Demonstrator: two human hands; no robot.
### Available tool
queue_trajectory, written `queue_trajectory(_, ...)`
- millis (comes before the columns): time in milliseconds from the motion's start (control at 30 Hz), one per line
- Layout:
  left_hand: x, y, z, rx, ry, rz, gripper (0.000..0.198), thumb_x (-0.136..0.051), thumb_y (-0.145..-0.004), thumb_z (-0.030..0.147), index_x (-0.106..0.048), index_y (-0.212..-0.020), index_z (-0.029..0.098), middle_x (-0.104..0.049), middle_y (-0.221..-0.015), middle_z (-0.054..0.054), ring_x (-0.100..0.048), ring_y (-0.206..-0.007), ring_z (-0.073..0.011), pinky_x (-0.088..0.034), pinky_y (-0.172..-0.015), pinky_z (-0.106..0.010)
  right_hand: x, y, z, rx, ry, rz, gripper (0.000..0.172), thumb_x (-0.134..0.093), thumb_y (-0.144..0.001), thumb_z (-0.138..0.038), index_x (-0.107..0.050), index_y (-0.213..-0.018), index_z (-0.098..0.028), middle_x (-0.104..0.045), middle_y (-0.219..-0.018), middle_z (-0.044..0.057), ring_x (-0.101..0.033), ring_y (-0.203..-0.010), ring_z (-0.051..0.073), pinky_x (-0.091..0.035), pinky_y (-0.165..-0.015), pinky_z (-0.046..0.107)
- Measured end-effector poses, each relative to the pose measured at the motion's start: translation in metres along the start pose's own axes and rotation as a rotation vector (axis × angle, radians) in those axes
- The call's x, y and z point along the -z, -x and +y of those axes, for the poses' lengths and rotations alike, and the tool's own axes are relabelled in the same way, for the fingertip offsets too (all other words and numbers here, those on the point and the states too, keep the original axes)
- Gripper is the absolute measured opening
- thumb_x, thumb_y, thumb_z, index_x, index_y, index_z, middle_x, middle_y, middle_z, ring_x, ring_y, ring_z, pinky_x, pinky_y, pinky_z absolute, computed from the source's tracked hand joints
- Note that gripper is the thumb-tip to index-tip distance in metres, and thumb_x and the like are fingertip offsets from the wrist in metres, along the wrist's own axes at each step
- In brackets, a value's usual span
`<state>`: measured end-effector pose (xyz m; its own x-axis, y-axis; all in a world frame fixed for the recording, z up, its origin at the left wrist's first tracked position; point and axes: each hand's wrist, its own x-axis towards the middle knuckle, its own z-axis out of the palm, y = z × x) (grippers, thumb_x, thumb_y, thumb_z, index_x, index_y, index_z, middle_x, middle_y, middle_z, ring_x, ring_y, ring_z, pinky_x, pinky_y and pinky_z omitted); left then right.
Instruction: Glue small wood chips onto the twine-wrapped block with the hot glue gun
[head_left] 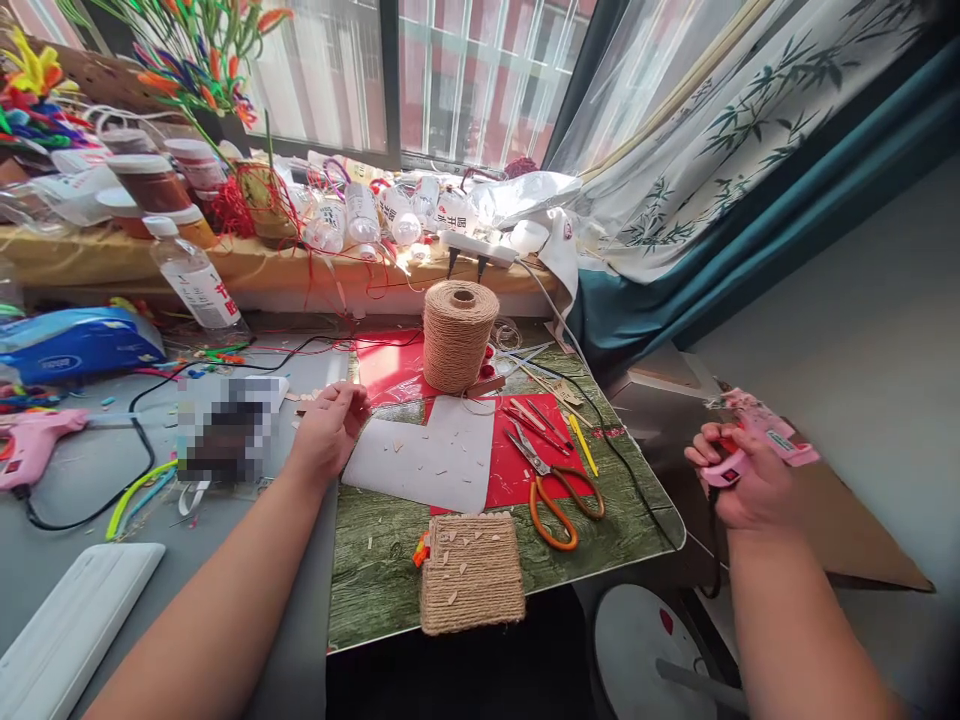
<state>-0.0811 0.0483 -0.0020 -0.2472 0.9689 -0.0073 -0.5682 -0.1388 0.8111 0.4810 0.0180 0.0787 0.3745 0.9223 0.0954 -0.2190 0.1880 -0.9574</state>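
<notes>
My right hand [765, 490] is wrapped round the handle of a pink glue gun [784, 435], held out to the right past the table's edge. The fingers of my left hand [326, 430] are pinched together at the left edge of a white paper sheet [420, 465]; what they hold, if anything, is too small to make out. A twine-wrapped square piece [472, 575] with small wood chips on top lies at the front edge. Behind the paper stands a spool of twine [459, 345]. Scissors [551, 490] with orange handles rest partly open on red paper [510, 485].
A power strip [476, 248], plastic bottles [199, 280] and jars [150, 185] crowd the windowsill and back edge. Left are another pink glue gun [45, 440], a white keyboard-like slab [82, 620] and black cables. A round white stool [645, 650] stands below the table.
</notes>
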Motion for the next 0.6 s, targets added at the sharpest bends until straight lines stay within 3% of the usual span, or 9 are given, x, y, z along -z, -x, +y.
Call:
queue_trajectory(133, 0.002, 0.0, 0.0, 0.001, -0.091, 0.097, 0.039, -0.098, -0.062, 0.024, -0.077, -0.094, 0.016, -0.077, -0.094, -0.005, -0.066, -0.071, -0.0093, -0.055, -0.065, -0.019, -0.028, 0.029, 0.037, -0.184, -0.076, -0.164, 0.016, -0.079, -0.08, -0.029, -0.066, -0.084, -0.02, -0.052, -0.084, 0.0, -0.042, -0.062, 0.01, -0.038, -0.053, 0.025)
queue_trajectory(267, 0.004, -0.002, 0.004, -0.002, -0.109, 0.142, 0.038, -0.096, -0.065, 0.03, -0.078, -0.094, 0.014, -0.075, -0.082, -0.004, -0.058, -0.056, -0.0056, -0.046, -0.051, -0.017, -0.066, 0.066, 0.073, -0.339, -0.091, -0.28, 0.016, -0.078, -0.083, -0.032, -0.067, -0.085, -0.022, -0.054, -0.083, 0.0, -0.041, -0.06, 0.01, -0.039, -0.054, 0.026)
queue_trajectory(433, 0.006, -0.002, 0.007, -0.011, -0.063, 0.065, 0.031, -0.087, -0.079, 0.039, -0.067, -0.078, 0.016, -0.045, -0.048, 0.009, -0.038, -0.04, -0.0039, -0.031, -0.041, -0.017, -0.107, 0.114, 0.096, -0.427, -0.176, -0.377, 0.016, -0.074, -0.088, -0.033, -0.066, -0.083, -0.021, -0.053, -0.083, 0.001, -0.039, -0.06, 0.011, -0.038, -0.054, 0.027)
queue_trajectory(500, 0.007, -0.003, 0.007, -0.003, -0.036, 0.03, 0.042, -0.08, -0.086, 0.045, -0.057, -0.065, 0.018, -0.035, -0.044, 0.009, -0.032, -0.038, -0.0047, -0.028, -0.039, -0.019, -0.115, 0.128, 0.102, -0.45, -0.202, -0.414, 0.015, -0.071, -0.09, -0.033, -0.066, -0.084, -0.021, -0.052, -0.082, 0.001, -0.038, -0.06, 0.012, -0.037, -0.054, 0.028)
queue_trajectory(600, 0.008, -0.006, 0.004, -0.014, -0.025, 0.015, 0.054, -0.074, -0.091, 0.049, -0.046, -0.057, 0.019, -0.034, -0.043, 0.008, -0.032, -0.039, -0.0058, -0.031, -0.04, -0.02, -0.119, 0.137, 0.111, -0.482, -0.22, -0.454, 0.014, -0.071, -0.09, -0.032, -0.065, -0.084, -0.02, -0.052, -0.084, 0.001, -0.039, -0.06, 0.011, -0.035, -0.054, 0.027)
